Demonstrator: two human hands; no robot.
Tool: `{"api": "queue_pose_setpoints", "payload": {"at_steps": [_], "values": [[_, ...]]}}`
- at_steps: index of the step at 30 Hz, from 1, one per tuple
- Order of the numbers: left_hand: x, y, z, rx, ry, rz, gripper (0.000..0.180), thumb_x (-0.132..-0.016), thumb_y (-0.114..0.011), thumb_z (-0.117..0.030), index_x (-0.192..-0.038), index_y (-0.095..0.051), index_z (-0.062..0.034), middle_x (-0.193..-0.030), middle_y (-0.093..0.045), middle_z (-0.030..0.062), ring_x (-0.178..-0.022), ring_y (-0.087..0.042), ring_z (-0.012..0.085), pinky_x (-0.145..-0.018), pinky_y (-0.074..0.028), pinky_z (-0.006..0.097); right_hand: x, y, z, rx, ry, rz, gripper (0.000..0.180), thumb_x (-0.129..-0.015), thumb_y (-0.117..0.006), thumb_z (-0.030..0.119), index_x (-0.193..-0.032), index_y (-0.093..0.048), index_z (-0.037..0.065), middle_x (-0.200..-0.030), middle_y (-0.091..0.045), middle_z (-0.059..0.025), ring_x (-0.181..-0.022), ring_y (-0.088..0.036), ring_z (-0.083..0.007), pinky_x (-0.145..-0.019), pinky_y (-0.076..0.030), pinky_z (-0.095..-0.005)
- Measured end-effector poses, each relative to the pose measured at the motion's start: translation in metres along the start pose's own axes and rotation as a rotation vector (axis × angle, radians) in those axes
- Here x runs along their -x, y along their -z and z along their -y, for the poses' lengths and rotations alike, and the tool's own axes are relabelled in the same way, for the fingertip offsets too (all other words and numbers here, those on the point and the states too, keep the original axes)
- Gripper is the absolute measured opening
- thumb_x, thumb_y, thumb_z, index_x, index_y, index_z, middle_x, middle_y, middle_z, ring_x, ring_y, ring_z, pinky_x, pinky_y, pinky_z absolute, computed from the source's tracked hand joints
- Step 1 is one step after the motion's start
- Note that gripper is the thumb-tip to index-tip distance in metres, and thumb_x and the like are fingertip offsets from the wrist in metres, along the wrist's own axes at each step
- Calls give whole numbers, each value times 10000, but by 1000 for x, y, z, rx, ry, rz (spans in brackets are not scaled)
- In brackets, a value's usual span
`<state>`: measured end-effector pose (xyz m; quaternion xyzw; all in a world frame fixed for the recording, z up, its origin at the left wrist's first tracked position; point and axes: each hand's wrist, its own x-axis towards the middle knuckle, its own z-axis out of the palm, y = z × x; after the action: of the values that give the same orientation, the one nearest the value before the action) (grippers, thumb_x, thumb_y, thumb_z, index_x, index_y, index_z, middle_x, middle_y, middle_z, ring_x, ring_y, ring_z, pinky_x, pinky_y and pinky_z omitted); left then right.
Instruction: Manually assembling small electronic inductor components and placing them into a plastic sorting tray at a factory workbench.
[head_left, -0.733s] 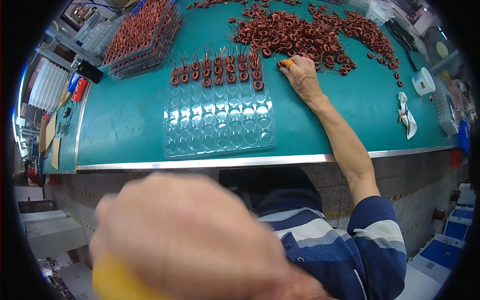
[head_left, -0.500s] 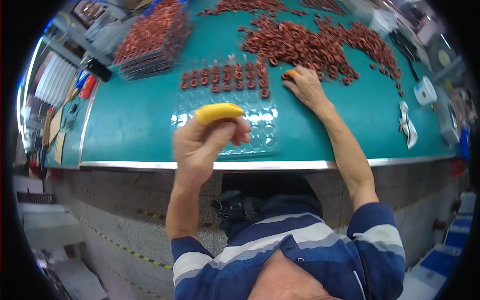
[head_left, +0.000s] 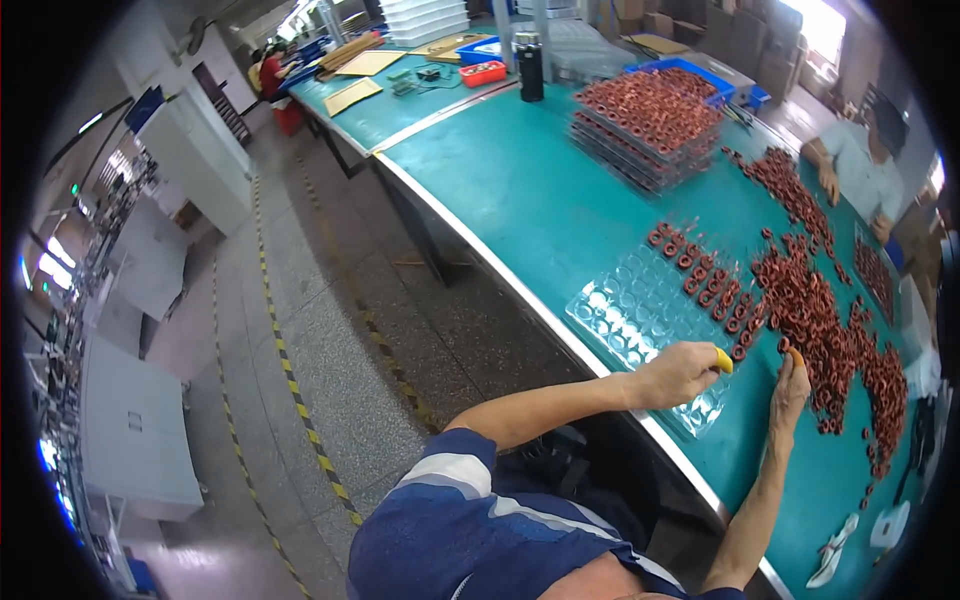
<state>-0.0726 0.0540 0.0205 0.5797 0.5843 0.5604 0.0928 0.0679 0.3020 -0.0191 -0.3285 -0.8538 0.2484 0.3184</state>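
Over clear tray (head_left: 622, 308): left hand (head_left: 680, 376), fingers (head_left: 723, 361) curled.

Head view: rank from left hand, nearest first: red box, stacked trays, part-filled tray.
1. Part-filled tray: right by the left hand.
2. Stacked trays: beyond it, toward the picture's top.
3. Red box: farthest, upper left.

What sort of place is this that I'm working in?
Most likely a factory workshop: a long green workbench bears a heap of copper-coloured coils and stacked clear trays of more coils, and yellow-and-black striped lines mark the floor.
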Motion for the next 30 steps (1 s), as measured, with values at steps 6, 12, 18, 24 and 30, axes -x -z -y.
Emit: {"api": "queue_pose_setpoints", "payload": {"at_steps": [6,12,18,24,30], "values": [[-28,-25,28,37,-91,-157,482,-796,-624,-84,-1225,-447,47,-1165,-415,229,-1023,-516,410,-884,-457,391,17,15,69,-367,-113,146,250,-982,-494,229,-1061,-651,51,-653,-466,37,-576,-429,-43,-494,-349,-223],[-25,1,16,211,169,42,383,-885,-610,-27,-1257,-521,-2,-953,-639,77,-859,-639,157,-788,-517,274,36,-12,133,-674,-171,213,255,-951,-568,200,-1029,-651,-29,-664,-602,-19,-545,-515,-57,-473,-413,-215],[-18,-11,13,640,295,48,322,-897,-651,-125,-1170,-541,5,-903,-592,57,-689,-589,80,-597,-474,213,50,-7,112,-772,-166,141,278,-930,-623,252,-968,-680,-17,-662,-602,-4,-586,-536,-54,-495,-429,-216],[-14,2,-10,486,367,114,304,-916,-623,-123,-1180,-556,12,-799,-583,17,-622,-552,80,-548,-454,220,51,10,121,-264,173,34,185,-875,-673,181,-892,-689,-3,-679,-596,-60,-553,-550,-145,-493,-429,-280],[-19,-11,4,106,296,-53,223,-876,-622,-73,-1080,-604,15,-793,-666,122,-690,-637,191,-627,-495,314,69,3,155,69,674,-241,128,-813,-666,49,-702,-606,28,-621,-486,-89,-507,-521,-258,-469,-436,-358]]}}
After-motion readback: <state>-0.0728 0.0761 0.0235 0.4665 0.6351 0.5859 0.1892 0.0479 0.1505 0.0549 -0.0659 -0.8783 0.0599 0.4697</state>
